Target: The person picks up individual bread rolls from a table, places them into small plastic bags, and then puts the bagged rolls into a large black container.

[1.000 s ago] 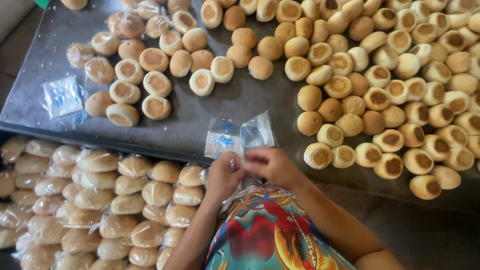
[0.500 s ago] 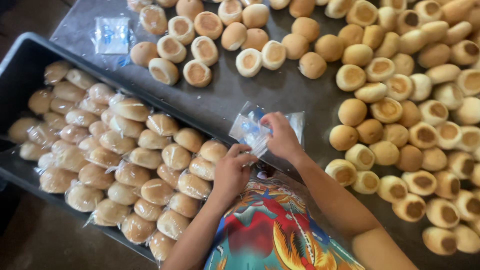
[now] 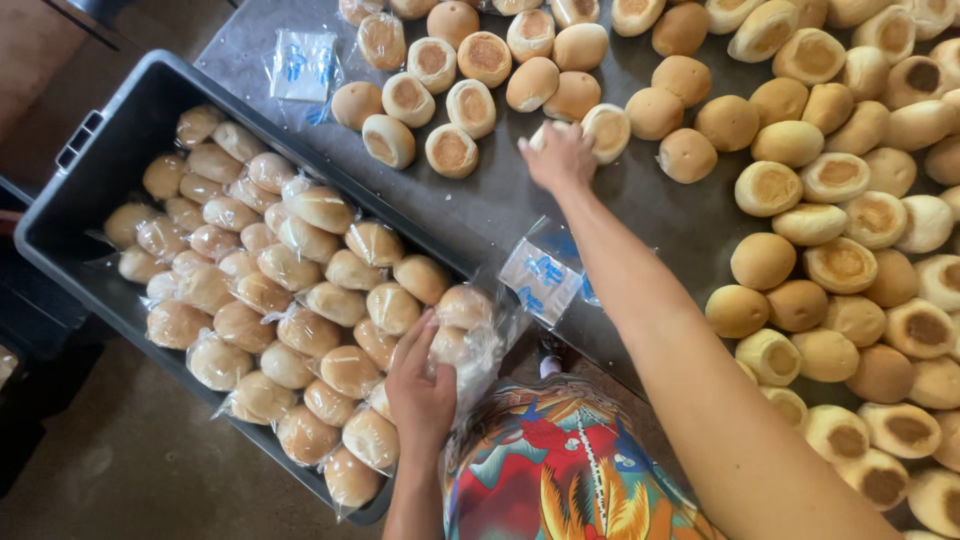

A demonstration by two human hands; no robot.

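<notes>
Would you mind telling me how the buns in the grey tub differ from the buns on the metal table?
The buns in the grey tub are wrapped in clear plastic; the buns on the metal table are bare. The tub buns lie heaped together under the left hand; the table buns spread in one layer, where the right hand reaches. Both are round and golden-brown.

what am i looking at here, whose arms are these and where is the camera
The camera sits on a person's head and looks down, so both arms are that person's own. The left hand rests on bagged rolls packed in a dark grey bin. The right hand reaches across the grey table and touches a loose roll among many unbagged ones. Empty clear bags with blue print lie near the table edge, and another such bag lies farther off. The bright patterned cloth below is the person's clothing.
</notes>
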